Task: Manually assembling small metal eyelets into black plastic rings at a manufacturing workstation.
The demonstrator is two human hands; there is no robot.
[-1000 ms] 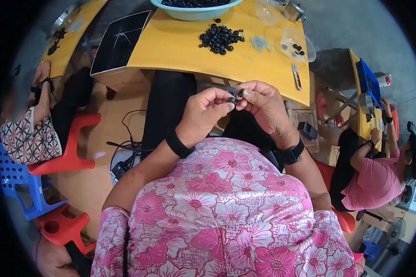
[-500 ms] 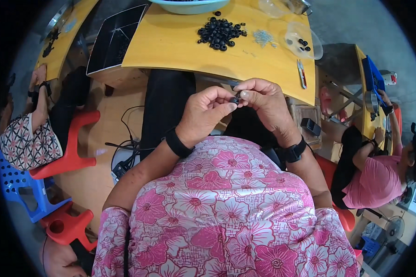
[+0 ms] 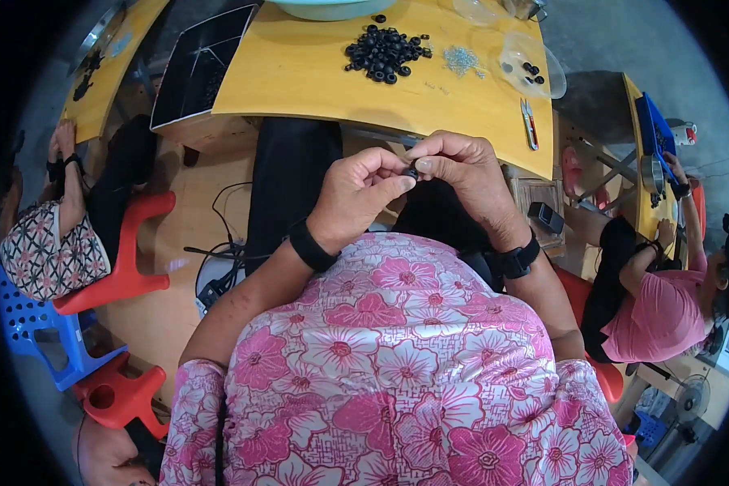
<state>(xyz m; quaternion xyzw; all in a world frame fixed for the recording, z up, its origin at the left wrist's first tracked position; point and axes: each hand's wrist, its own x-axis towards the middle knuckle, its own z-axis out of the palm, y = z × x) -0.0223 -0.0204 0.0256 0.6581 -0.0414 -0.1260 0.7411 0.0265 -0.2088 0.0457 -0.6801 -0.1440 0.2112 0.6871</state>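
Just off the near edge of the yellow table [image 3: 300, 81], my two hands meet over my lap. My left hand [image 3: 363, 188] pinches a small round black part [image 3: 411, 172] between thumb and fingers. From the other side, my right hand [image 3: 466, 174] closes its thumb and forefinger at the same part; whether a second tiny piece is between them I cannot make out. Beyond the hands lies a pile of black round parts [image 3: 385, 55]. To its right is a small heap of pale, shiny little pieces [image 3: 462, 61].
A clear plastic bowl [image 3: 552, 77] holds several black parts. Red-handled thread snips [image 3: 530, 125] lie near the right edge. A pale green basin [image 3: 332, 8] stands at the back, an open black-lined box [image 3: 194, 73] at left. Co-workers sit on both sides; a red stool [image 3: 130, 259] is left.
Both hands stay together at nearly the same spot. The fingertips have drawn slightly closer around the black part, covering more of it.
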